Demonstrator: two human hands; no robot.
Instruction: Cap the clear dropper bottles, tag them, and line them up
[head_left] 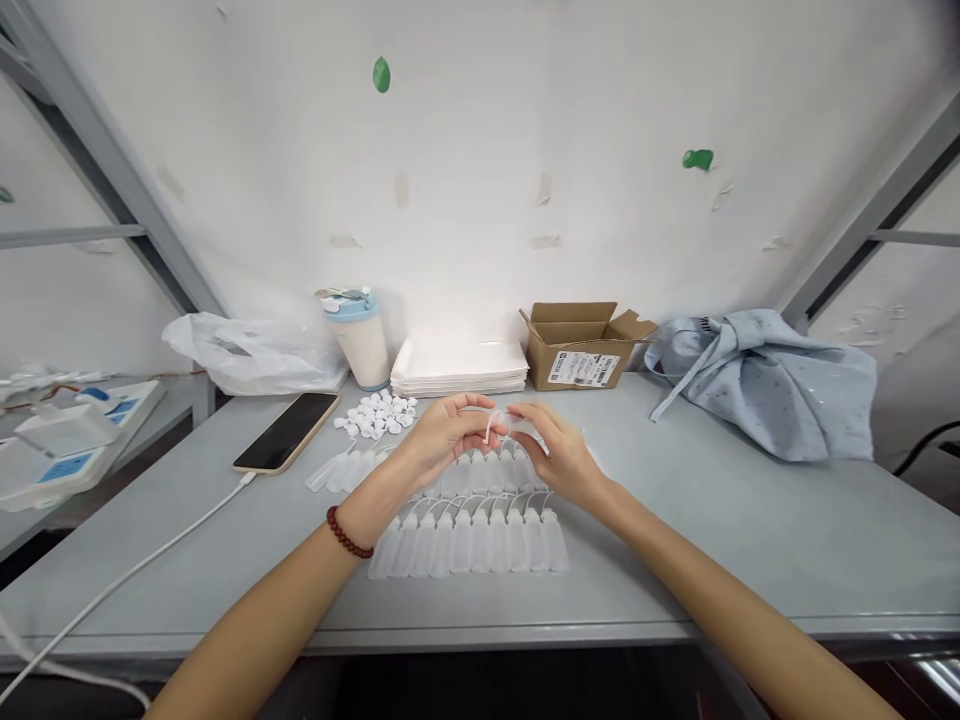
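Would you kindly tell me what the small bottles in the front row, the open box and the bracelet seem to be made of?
Small bottles: likely plastic, matte, as they look milky and translucent. Open box: matte cardboard, judging by its brown walls and folded flaps. Bracelet: dark reddish-brown beads, possibly wood; finish too small to judge.

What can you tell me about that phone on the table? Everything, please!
The phone lies flat, screen up, on the grey table, slanting so its far end points right. Its dark screen looks glassy; its pinkish edge has rounded corners. A white cable plugs into its near end. White caps lie to its right.
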